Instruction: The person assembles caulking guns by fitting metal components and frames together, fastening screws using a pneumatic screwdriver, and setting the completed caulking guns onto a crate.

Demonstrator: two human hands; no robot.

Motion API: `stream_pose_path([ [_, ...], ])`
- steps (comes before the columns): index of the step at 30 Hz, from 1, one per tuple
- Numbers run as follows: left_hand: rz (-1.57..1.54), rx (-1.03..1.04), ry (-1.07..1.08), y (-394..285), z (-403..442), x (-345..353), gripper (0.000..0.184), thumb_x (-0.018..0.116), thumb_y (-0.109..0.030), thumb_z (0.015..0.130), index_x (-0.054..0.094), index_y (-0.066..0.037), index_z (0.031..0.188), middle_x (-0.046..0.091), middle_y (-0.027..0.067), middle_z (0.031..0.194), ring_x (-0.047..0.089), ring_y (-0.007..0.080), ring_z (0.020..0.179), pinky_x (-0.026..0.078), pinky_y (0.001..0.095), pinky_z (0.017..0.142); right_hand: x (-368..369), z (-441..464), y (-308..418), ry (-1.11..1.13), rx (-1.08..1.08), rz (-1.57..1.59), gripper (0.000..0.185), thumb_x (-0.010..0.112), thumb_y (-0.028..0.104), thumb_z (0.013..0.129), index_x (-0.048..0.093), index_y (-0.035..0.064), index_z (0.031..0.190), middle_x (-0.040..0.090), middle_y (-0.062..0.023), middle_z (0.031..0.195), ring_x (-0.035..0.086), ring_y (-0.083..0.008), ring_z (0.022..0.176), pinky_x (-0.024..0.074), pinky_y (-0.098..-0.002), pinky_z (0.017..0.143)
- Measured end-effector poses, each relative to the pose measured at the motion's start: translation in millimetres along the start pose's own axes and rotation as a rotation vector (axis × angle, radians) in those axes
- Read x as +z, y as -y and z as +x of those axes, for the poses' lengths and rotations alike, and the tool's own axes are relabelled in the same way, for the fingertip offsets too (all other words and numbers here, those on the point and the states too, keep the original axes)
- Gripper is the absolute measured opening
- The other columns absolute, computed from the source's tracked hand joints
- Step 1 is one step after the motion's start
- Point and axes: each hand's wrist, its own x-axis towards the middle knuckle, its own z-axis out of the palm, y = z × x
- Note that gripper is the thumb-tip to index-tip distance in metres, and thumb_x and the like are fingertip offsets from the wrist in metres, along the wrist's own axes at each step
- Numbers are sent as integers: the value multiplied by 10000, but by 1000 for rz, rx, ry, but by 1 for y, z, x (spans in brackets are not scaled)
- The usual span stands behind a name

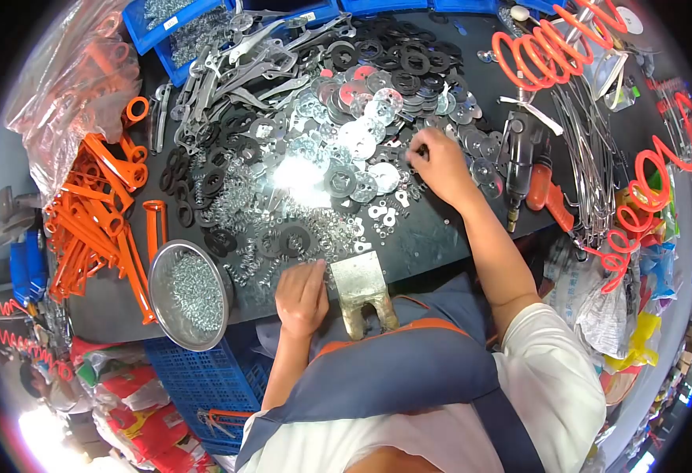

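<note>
My right hand [438,164] is over the right side of the parts pile, its thumb and forefinger curled together; whatever they hold is too small to make out. Shiny metal discs [384,177] and small flat metal tabs [377,211] lie beside it. At the table's front edge, my left hand [301,299] is closed with its fingers pressed together, and its grip is hidden. Close by are loose coil springs [255,264] and a metal block fixture [359,276] with a flat top. Black rings [294,239] lie just beyond that hand.
Orange handles [97,209] are heaped at left, near a steel bowl [221,272] of small metal parts. Grey metal levers [243,75] and blue bins [152,27] fill the back. A power driver [519,162], thin metal rods [590,169] and coiled orange hoses [551,67] occupy the right.
</note>
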Motion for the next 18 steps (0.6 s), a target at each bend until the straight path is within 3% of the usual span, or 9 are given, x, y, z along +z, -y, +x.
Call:
stream_pose_path([
  [1,2,3,2,-1,0,0,381,623,84,642,621,25,1019,626,136,886,612,307,791,504,403,722,-2,-2,-1,-3,1,3,160,674,70,767,552,-1,843,574,-113,804,604,-255,789,469,-359,686],
  [3,13,-28,14,-2,2,0,383,619,84,643,620,25,1022,624,136,890,608,308,805,496,401,733,-8,-6,-2,-18,350,568,97,629,43,833,541,3,842,603,-79,762,604,-143,655,468,-279,570],
  [4,13,-19,12,-2,4,0,383,619,84,643,620,25,1022,624,136,890,608,308,805,496,401,733,-9,-10,1,-52,325,796,45,589,21,873,567,-13,893,612,-61,748,571,-72,594,447,-213,506],
  [7,31,-11,17,-4,4,0,382,615,84,647,619,26,1024,621,136,887,605,308,799,494,396,726,-30,-24,20,-14,375,1009,121,599,69,879,582,-29,947,590,-32,728,554,-73,600,429,-208,510],
  [10,25,-23,26,-2,2,1,387,611,81,643,619,26,1027,620,141,891,601,310,795,485,397,714,-74,-44,35,-38,266,1145,138,590,10,859,596,-68,973,628,-106,760,580,-121,571,454,-230,477],
  [12,28,-26,27,-2,3,1,390,604,87,642,619,28,1028,620,145,892,599,313,796,474,399,703,-112,-61,38,-251,172,1156,148,633,96,862,592,-37,911,629,-123,757,537,-111,484,379,-234,354],
  [13,20,-7,23,-3,4,2,390,604,87,642,619,28,1028,620,145,892,599,313,796,474,399,703,-126,-60,34,-392,-43,1199,174,634,141,873,568,-17,905,611,-114,725,507,-98,458,353,-216,337],
  [15,49,-41,34,-5,4,2,390,600,87,647,620,28,1031,619,147,892,599,315,800,468,398,699,-160,-51,11,-596,-123,1147,186,605,164,901,547,-7,943,582,-95,765,481,-85,477,343,-187,361],
  [18,60,-31,44,-5,3,3,375,592,91,658,619,27,1026,624,140,898,601,310,802,466,393,695,-189,-8,-52,-811,115,1120,189,624,140,886,603,-2,1009,620,-58,846,509,-62,651,383,-181,517],
])
